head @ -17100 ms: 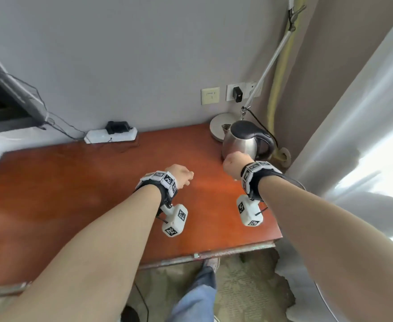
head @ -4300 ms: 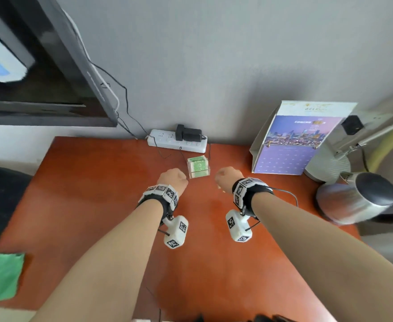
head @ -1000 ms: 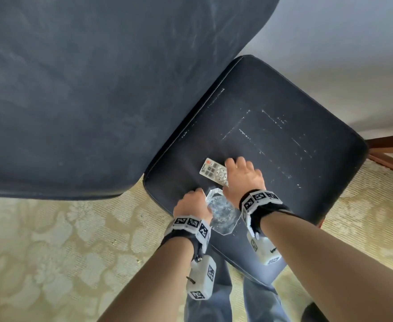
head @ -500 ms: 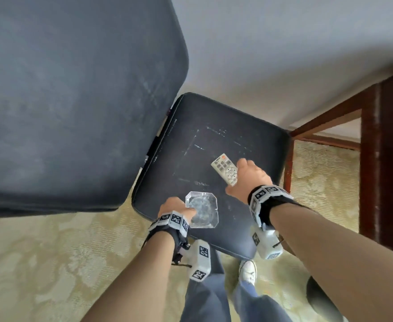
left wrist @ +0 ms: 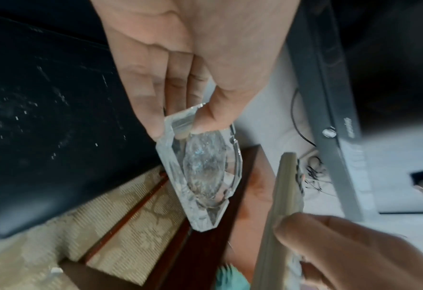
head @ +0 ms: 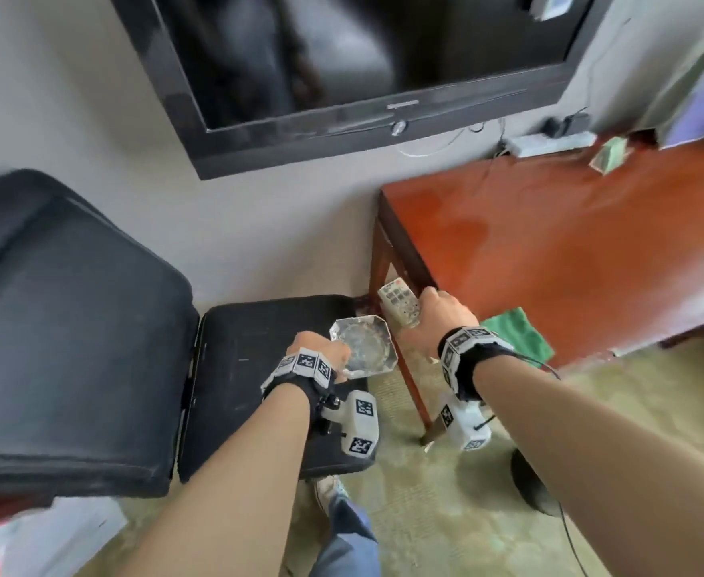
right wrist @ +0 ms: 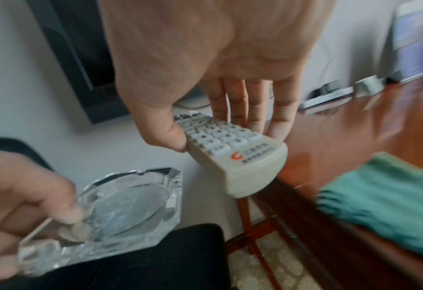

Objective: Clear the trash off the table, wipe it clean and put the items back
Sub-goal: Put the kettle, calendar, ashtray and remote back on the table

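Note:
My left hand (head: 321, 354) pinches the rim of a clear octagonal glass ashtray (head: 364, 351), thumb inside the bowl, fingers under the edge (left wrist: 200, 166). The ashtray (right wrist: 121, 208) hangs above the black stool (head: 258, 368). My right hand (head: 437, 314) grips a cream remote control (head: 398, 304) by its sides, buttons up (right wrist: 230, 149), at the left corner of the red-brown table (head: 570, 251). A green cloth (head: 516, 337) lies on the table's near-left edge, just right of my right wrist.
A black armchair (head: 63, 326) stands left of the stool. A wall-mounted television (head: 362, 56) hangs above. At the table's back lie a white power strip (head: 550, 141), a small green box (head: 610, 154) and a calendar (head: 700, 102). Patterned carpet (head: 446, 514) covers the floor.
Both hands have lifted off the stool and swung right toward the table, the left carrying the ashtray, the right the remote. The view has turned from the stool to the table and television.

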Available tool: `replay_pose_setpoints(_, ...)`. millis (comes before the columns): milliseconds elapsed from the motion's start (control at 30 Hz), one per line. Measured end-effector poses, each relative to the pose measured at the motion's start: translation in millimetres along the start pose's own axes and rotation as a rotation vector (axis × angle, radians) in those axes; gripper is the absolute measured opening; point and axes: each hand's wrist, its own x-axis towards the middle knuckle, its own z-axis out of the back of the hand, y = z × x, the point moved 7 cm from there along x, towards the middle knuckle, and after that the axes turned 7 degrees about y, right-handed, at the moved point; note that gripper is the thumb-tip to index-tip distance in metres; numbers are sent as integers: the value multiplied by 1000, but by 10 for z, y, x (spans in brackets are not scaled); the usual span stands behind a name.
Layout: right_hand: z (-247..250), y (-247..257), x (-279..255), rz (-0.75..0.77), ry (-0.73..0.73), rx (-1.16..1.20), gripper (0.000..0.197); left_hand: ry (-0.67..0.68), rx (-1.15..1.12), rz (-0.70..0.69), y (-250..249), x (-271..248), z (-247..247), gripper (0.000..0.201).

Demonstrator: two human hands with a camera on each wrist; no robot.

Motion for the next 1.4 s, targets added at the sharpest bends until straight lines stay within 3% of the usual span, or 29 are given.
replay_pose_setpoints(133,547,-1037,-772,-141,-105,63,54,67,-138,-79,-287,-285,-719,45)
replay_pose_setpoints(333,1228,-2249,-1661,-285,-196,55,42,150,-79,-193,-951,-1125,-1599,38)
replay_pose_setpoints(500,1645,-2920,-1982,-401,-279,121,30,218,-6,-248,-1507,-1393,-2143,43)
replay_pose_setpoints(667,1787,-3358,-1881,-465,-314,148,31,283,58,-304,-2112,-1366,-2652,39)
replay_pose_setpoints(800,1851,-3719,-1716,-521,-285,130,28,357,68,-313,-2488,-1325,-3024,23)
replay_pose_setpoints(1000,2205,-4126,-1441,-561,-255,111,27,407,73,-324,-3027,-1103,-3427,26)
replay_pose_setpoints(1133,2399,-4357,-1250,-573,-268,92,28,424,88,-313,-3381,-878,-3733,40)
replay_pose_setpoints(1400,2583,-5088,-937,-591,-242,138,25,448,103,-294,-3888,-884,-4363,22)
